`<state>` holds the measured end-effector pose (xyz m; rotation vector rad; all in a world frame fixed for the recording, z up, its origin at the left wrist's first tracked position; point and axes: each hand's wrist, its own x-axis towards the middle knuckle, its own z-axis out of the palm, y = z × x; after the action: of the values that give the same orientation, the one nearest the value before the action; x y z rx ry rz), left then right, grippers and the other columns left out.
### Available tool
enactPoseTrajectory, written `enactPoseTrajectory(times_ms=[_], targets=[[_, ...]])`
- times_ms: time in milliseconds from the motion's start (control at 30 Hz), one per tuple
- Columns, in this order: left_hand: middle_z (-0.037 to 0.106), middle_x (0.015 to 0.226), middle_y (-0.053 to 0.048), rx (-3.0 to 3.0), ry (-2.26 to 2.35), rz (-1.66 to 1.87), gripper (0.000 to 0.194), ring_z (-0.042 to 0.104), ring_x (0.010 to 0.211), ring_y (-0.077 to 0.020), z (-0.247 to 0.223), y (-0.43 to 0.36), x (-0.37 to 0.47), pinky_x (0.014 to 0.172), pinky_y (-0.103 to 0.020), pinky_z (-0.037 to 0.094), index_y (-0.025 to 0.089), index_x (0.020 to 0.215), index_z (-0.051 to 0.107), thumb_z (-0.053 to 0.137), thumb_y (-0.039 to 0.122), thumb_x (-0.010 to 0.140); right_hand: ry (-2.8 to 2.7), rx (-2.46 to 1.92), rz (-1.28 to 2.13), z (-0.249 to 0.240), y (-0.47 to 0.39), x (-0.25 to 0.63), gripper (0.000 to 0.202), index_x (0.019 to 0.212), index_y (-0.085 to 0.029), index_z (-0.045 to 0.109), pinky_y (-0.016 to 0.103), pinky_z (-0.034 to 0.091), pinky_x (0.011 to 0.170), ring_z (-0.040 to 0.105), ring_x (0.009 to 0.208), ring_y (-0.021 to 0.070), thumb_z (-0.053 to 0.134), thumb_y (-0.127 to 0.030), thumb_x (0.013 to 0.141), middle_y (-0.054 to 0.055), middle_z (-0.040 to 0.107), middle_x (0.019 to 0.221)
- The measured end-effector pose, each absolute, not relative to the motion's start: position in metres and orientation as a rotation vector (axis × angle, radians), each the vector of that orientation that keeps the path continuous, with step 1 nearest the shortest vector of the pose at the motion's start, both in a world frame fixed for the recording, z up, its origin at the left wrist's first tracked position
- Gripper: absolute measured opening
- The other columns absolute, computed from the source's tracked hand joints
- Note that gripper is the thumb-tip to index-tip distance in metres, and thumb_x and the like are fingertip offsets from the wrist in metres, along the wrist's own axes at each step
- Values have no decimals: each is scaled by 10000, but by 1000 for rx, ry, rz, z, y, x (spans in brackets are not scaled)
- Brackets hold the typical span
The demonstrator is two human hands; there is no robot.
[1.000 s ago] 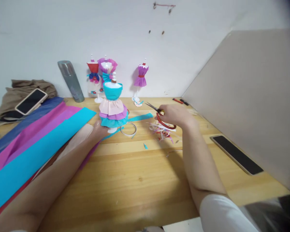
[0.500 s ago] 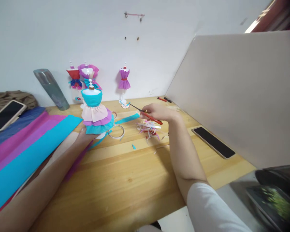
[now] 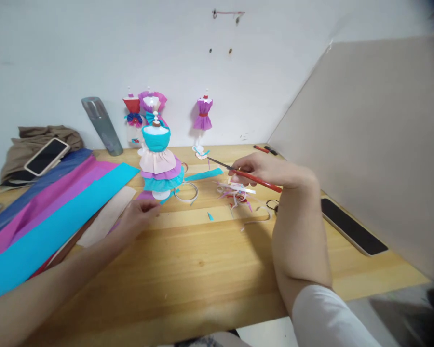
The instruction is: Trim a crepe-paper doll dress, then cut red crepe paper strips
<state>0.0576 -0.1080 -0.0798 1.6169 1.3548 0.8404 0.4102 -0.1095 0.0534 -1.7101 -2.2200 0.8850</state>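
Note:
My right hand [image 3: 260,169] is closed around a pair of scissors [image 3: 262,182] with red handles. Their dark blades point left, above the table. Just below lies a heap of paper scraps [image 3: 235,193] in white, pink and red. My left hand [image 3: 143,214] is low over the table with its fingers loosely bent, and nothing shows in them. Right behind it stands a small dress form [image 3: 156,140] wearing a layered paper dress in turquoise, pale pink and purple. A roll of tape [image 3: 185,192] and a turquoise strip [image 3: 204,174] lie to its right.
Sheets of coloured crepe paper [image 3: 63,219] cover the left side. A phone [image 3: 47,156] rests on brown cloth [image 3: 21,144]. A bottle [image 3: 103,127] leans at the wall beside more dressed forms [image 3: 203,113]. Another phone [image 3: 354,226] lies at right, near a white partition [image 3: 376,144].
My left hand has let go of the dress form's base and drawn back toward me. My right hand still grips the scissors. The view has turned to the left.

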Motion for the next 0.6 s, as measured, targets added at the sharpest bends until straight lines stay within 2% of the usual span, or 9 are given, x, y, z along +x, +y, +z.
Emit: enactPoseTrajectory(times_ms=[33, 133, 267, 300, 367, 400, 467, 533, 600], targets=[[519, 492, 29, 1578, 1307, 793, 270, 376, 441, -88, -75, -116, 66, 458, -244, 245, 192, 616, 675, 717, 446, 695, -2232, -1703, 896, 55, -112, 409, 474, 745, -184, 668, 299, 363, 582, 489, 632, 150, 709, -653, 803, 27, 585, 672], [519, 533, 51, 1531, 1153, 819, 295, 394, 483, -91, -57, -126, 101, 481, -241, 271, 193, 875, 792, 747, 430, 706, -2243, -1676, 927, 59, -121, 404, 466, 709, -190, 661, 289, 337, 550, 471, 599, 140, 730, -643, 790, 13, 571, 641], [595, 697, 51, 1373, 1057, 970, 368, 386, 484, -57, -35, -113, 154, 478, -239, 271, 172, 1088, 752, 743, 312, 747, -2286, -1629, 885, 63, -129, 399, 439, 745, -188, 703, 283, 352, 551, 512, 617, 156, 724, -624, 799, 23, 623, 665], [599, 720, 52, 1303, 1031, 989, 337, 380, 476, -49, -32, -107, 165, 478, -237, 268, 171, 1076, 728, 737, 274, 755, -2292, -1630, 884, 64, -131, 399, 435, 758, -187, 712, 286, 357, 556, 526, 624, 162, 721, -620, 805, 28, 640, 677], [521, 624, 67, 1237, 974, 990, 106, 343, 454, -52, -28, -97, 183, 483, -239, 256, 171, 884, 659, 688, 255, 827, -2292, -1643, 895, 65, -133, 399, 442, 768, -186, 714, 295, 367, 567, 533, 630, 169, 708, -626, 814, 37, 654, 688], [478, 580, 74, 1244, 960, 957, 105, 321, 447, -55, -28, -93, 189, 489, -242, 250, 179, 794, 607, 656, 244, 861, -2288, -1658, 881, 66, -134, 400, 460, 764, -184, 708, 299, 366, 570, 525, 632, 171, 701, -641, 812, 40, 650, 689], [433, 538, 73, 1349, 986, 885, 234, 319, 455, -72, -33, -88, 196, 510, -252, 262, 195, 684, 527, 608, 215, 903, -2264, -1694, 785, 69, -137, 403, 506, 781, -172, 705, 304, 360, 582, 504, 649, 171, 686, -678, 796, 44, 631, 700], [473, 553, 45, 1635, 1017, 765, 301, 415, 510, -103, -41, -89, 198, 566, -266, 316, 191, 624, 518, 599, 180, 914, -2210, -1727, 651, 71, -139, 406, 555, 813, -157, 701, 306, 340, 588, 471, 654, 163, 664, -710, 787, 32, 577, 692], [576, 621, -1, 2023, 985, 614, 290, 563, 637, -162, -51, -93, 198, 650, -290, 374, 185, 635, 601, 618, 177, 925, -2159, -1746, 572, 73, -140, 410, 585, 855, -153, 701, 306, 321, 586, 438, 645, 153, 640, -731, 789, 11, 517, 677]])
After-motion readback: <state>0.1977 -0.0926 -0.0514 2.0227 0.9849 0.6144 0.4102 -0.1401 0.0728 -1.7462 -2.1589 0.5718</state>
